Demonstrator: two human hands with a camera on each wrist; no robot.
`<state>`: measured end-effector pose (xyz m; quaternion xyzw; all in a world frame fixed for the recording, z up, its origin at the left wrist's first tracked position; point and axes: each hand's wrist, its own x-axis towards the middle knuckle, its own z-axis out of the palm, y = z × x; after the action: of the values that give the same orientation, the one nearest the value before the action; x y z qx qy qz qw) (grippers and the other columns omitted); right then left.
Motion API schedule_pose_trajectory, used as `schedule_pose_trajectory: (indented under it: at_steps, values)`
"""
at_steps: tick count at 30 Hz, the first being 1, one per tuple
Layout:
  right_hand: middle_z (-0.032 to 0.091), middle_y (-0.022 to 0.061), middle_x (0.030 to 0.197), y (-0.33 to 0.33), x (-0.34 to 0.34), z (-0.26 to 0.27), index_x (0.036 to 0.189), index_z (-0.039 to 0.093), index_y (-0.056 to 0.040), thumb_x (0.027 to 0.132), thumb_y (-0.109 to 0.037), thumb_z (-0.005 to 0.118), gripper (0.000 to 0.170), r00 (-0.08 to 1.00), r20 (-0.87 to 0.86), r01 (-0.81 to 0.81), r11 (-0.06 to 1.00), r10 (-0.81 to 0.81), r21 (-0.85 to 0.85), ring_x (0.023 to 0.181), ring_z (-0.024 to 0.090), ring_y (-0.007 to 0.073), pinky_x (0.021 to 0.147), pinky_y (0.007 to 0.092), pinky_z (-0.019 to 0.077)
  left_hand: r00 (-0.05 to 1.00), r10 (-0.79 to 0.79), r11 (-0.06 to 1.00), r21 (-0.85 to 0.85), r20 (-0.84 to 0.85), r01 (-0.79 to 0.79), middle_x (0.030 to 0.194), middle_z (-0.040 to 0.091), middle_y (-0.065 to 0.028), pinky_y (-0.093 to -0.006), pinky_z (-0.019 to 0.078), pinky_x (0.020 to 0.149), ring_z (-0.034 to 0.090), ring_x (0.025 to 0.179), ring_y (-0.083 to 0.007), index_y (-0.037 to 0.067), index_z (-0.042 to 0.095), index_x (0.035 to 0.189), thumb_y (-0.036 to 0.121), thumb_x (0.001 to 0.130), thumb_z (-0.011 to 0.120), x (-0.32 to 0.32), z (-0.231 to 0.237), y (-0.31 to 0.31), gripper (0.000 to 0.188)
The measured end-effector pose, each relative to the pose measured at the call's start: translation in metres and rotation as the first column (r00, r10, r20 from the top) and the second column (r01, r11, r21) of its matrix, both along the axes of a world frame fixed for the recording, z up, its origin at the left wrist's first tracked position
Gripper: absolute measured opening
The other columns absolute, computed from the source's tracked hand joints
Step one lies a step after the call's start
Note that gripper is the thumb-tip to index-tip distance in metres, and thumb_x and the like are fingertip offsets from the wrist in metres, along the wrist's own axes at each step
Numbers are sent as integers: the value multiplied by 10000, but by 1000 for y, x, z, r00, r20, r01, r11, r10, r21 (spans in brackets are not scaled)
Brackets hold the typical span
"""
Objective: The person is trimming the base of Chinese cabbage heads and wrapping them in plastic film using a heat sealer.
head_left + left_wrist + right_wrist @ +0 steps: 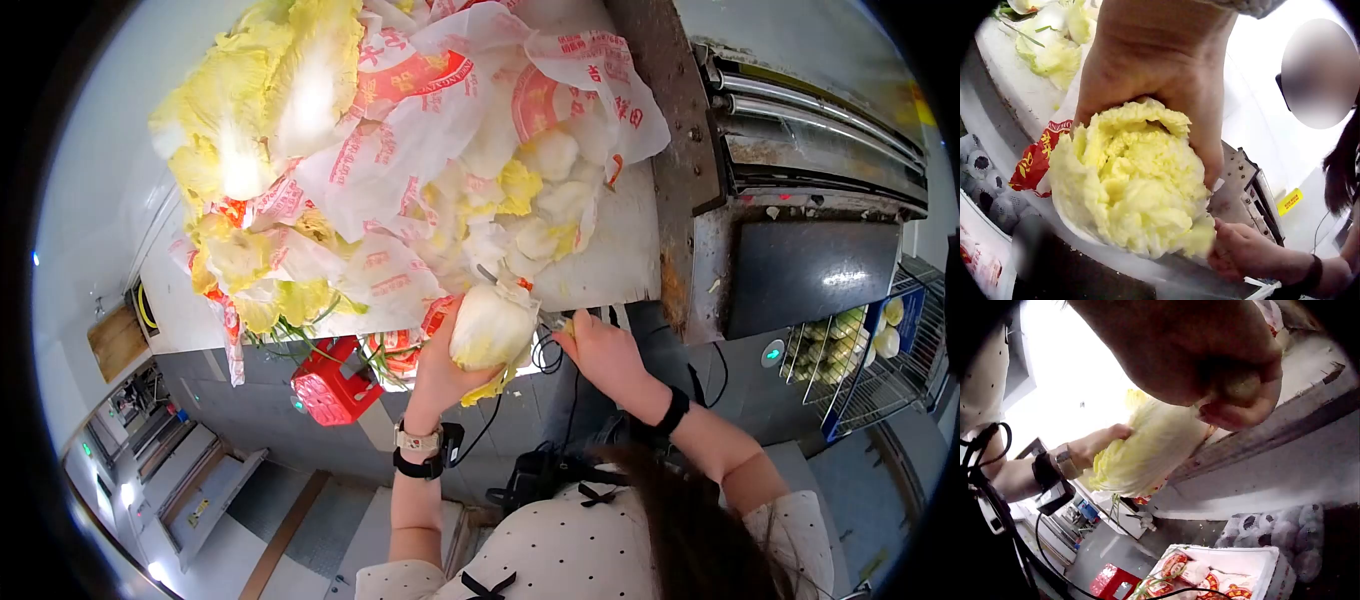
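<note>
My left hand (440, 365) holds a napa cabbage (495, 325) just over the worktop's near edge. Its yellow leafy end (1141, 181) faces the left wrist camera, with the fingers spread around the side. The white base points toward the worktop. To the right of the cabbage, my right hand (608, 357) grips a knife by its rounded, pale handle (1241, 387), fingers curled around it. Most of the blade is hidden by the cabbage and the hand; a thin grey tip shows past the cabbage's base in the head view.
Loose cabbage leaves (250, 110) and red-printed plastic bags (420, 150) cover the worktop (625, 265). A metal machine (810, 260) stands at the right. Below the edge are a red plastic stool (335, 385) and a white foam box (1275, 575). A wire rack (880, 360) holds produce.
</note>
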<state>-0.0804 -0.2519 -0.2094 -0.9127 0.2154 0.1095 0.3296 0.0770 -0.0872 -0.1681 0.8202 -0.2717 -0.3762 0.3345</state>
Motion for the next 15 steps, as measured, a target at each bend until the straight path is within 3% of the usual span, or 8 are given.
schedule_pose_trajectory:
  at_steps: [4,9,12,15]
  values:
    - [547,124,542,4,8,-15,788,440,-35,822,-340,582,339,999,-30,13,999,-12,42,498,579,282,441,357,464,1000,-4,1000,-17,-3,4,1181,521,-183,-331,435,891,540,1070,-252,7,307,1325,149,559,789,-2,-6,6,916]
    - [565,132,570,3,6,-20,814,442,-30,834,-357,562,350,999,-7,53,994,-53,97,524,585,293,462,374,466,981,93,986,-122,-168,-115,1187,518,-143,-348,415,923,523,1082,-232,11,312,1323,126,543,795,-4,-15,14,924]
    - [571,146,599,-1,5,-23,789,453,-26,871,-395,489,380,997,-27,74,979,-70,190,536,590,285,459,361,461,923,194,953,-160,-333,-258,1219,490,-123,-360,405,938,500,1105,-225,10,321,1313,134,526,808,-4,-15,29,934]
    - [574,198,649,-13,4,-25,815,484,-23,884,-374,471,358,984,-64,175,876,-164,449,588,593,312,488,383,449,876,207,938,-165,-435,-304,1248,461,-118,-368,405,941,485,1120,-217,6,321,1304,177,502,827,0,-6,47,963]
